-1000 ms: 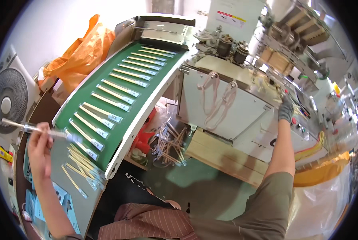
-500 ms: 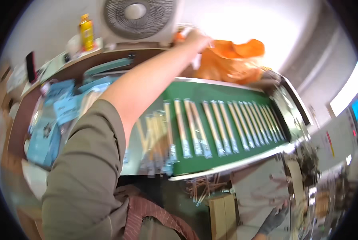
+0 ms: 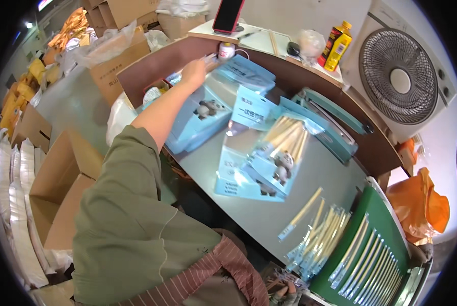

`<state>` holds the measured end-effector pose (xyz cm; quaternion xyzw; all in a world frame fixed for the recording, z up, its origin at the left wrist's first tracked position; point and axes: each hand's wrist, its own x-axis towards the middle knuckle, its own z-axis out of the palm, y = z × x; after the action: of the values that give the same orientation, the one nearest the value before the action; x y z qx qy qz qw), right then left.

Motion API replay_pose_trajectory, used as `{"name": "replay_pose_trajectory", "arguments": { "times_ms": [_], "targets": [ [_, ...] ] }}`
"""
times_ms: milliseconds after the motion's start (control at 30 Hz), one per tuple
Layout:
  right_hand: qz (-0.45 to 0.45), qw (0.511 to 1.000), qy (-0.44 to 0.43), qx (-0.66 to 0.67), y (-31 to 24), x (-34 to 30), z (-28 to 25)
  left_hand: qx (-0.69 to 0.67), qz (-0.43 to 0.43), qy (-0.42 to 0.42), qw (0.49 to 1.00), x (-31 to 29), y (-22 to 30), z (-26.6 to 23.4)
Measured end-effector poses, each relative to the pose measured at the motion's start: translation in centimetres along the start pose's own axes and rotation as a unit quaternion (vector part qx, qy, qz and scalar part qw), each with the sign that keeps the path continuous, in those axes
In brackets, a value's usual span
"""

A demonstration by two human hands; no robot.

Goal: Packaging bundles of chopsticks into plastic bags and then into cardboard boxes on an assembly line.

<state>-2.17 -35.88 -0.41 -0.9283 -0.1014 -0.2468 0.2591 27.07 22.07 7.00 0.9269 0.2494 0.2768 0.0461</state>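
Observation:
My left hand reaches to the far left of the grey worktable, over the blue printed packs with a panda picture. Its fingers are small and blurred near a white bottle, so what they touch is unclear. A clear-windowed pouch of wooden chopsticks lies on other blue pouches mid-table. Several wrapped chopstick pairs are heaped toward the right, beside a green conveyor belt carrying a row of them. My right hand is out of view.
Behind the packs stand a teal sealing device, a phone, a yellow bottle and a fan. An orange bag sits beyond the belt. An open carton stands at left. Another person's hand shows at the bottom.
My view has swung left. My left hand has moved from near the orange bag behind the belt to the blue packs at the table's far left.

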Motion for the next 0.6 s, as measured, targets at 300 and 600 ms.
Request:
{"name": "replay_pose_trajectory", "arguments": {
  "times_ms": [300,600],
  "targets": [
    [-0.024,0.997,0.066,0.034,-8.4,6.9,3.9,0.032,0.036,-0.2,0.979,2.6,-7.5,1.8],
    [0.088,0.996,0.003,0.02,-10.4,7.0,5.7,-0.287,0.041,-0.209,0.934,-1.1,-2.4,-6.3]
  ]
}}
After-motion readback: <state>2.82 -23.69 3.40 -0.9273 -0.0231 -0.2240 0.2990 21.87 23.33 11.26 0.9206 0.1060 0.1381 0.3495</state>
